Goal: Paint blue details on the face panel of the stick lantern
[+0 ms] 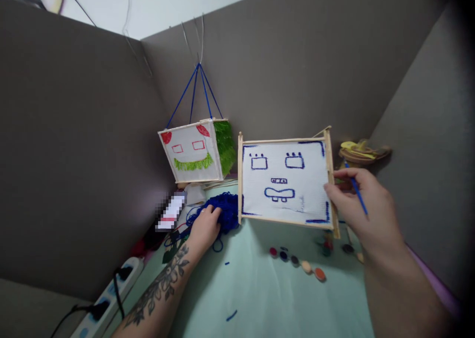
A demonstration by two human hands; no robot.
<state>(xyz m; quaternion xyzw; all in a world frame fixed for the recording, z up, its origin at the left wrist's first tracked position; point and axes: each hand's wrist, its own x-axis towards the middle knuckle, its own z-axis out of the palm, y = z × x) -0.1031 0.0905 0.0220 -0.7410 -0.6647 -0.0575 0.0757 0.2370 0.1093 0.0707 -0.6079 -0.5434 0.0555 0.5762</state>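
Note:
My right hand [365, 199] grips the right edge of a white panel [285, 179] framed with wooden sticks, thumb in front. A face with square eyes and corner marks is drawn on it in dark blue. Tucked in the same hand is a thin blue paintbrush [358, 192], slanting down. On the left, my left hand [206, 224] lies on a tangled heap of blue yarn [228, 209], its fingers bent into the strands; their tips are partly hidden. Behind hangs a white lantern-like box [195, 155] with a red-and-green face and green fringe, held up by blue cords.
Several small paint pots [294, 260] sit on the pale green cloth [282, 308]. A phone [171, 212] leans at the left, above a power strip [106, 303] with plugs. Yellow and brown material [365, 151] is at the right. Grey walls [282, 66] enclose the corner.

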